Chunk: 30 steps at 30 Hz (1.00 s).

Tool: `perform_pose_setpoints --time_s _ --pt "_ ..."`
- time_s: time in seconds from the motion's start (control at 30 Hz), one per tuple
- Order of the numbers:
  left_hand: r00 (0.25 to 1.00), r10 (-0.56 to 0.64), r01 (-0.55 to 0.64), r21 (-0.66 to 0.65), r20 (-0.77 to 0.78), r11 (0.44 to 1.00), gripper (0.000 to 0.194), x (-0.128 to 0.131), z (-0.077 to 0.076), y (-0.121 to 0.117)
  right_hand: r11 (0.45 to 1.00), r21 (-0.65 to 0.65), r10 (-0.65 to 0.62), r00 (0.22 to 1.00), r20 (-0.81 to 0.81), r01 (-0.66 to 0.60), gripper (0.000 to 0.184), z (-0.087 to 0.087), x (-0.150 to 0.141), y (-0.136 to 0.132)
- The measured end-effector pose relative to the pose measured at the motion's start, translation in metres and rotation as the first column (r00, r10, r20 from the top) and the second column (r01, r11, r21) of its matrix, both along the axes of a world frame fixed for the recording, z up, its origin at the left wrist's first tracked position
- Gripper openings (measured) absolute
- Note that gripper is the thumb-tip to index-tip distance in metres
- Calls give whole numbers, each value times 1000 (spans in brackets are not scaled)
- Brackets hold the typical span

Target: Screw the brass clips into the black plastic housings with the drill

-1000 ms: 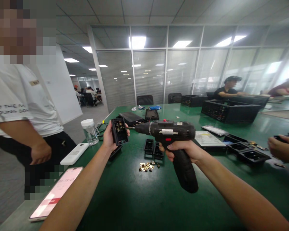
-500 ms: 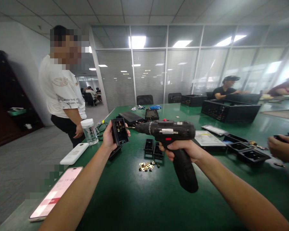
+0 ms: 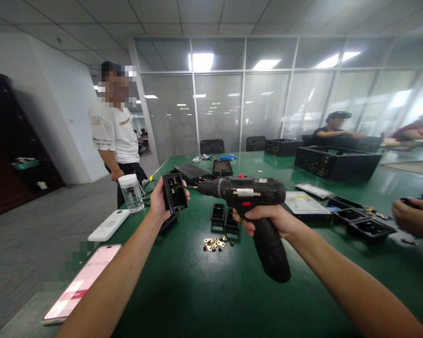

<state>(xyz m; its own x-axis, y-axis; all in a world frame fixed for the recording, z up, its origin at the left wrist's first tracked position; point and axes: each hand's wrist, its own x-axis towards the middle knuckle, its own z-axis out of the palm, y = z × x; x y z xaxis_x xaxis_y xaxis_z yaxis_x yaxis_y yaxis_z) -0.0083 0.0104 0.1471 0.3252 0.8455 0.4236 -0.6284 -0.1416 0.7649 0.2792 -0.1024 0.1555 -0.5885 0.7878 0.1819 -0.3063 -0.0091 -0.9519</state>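
Observation:
My left hand (image 3: 159,203) is closed around a black plastic box (image 3: 176,203), tilted up with its open side facing right. Small brass parts show inside it. My right hand (image 3: 264,217) grips a black cordless drill (image 3: 250,189) by the handle, lying level with its bit pointing left into the box. Whether the bit touches a screw is too small to tell. Below, on the green table (image 3: 211,291), stand two more black boxes (image 3: 217,213). In front of them lies a small pile of brass plates and screws (image 3: 214,244).
At left are a phone (image 3: 82,284), a white power bank (image 3: 109,225) and a clear bottle (image 3: 131,193). Dark cases (image 3: 338,162) stand at the back right. Another person's hand (image 3: 416,216) is at the right, near more black boxes (image 3: 372,228). A person (image 3: 118,134) stands beyond the left edge.
The standing person at the left has moved away and to the right, turning more this way. My hands, the drill and the box are almost unmoved.

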Motion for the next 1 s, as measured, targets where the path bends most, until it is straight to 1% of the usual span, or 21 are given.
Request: perform_pose_setpoints --time_s 0.1,0.33,0.57,0.73,1.0 --pt "1000 6 -6 -17 16 1000 53 0 1 -1 1000 -1 1 1000 -1 -1 24 1 0 -1" --pt "1000 -20 20 -26 22 999 52 -1 1 1 1000 -4 1 1000 3 -1 22 1 0 0" --pt "1000 2 -1 -49 22 999 51 1 2 -1 1000 -1 5 1000 5 -5 22 0 0 0" --pt "1000 13 -13 -56 -2 998 54 2 3 -2 1000 -2 -1 1000 -1 1 24 -1 0 1" --pt "1000 2 -3 -31 -18 1000 55 1 1 -1 1000 9 -1 1000 2 1 23 0 1 0"
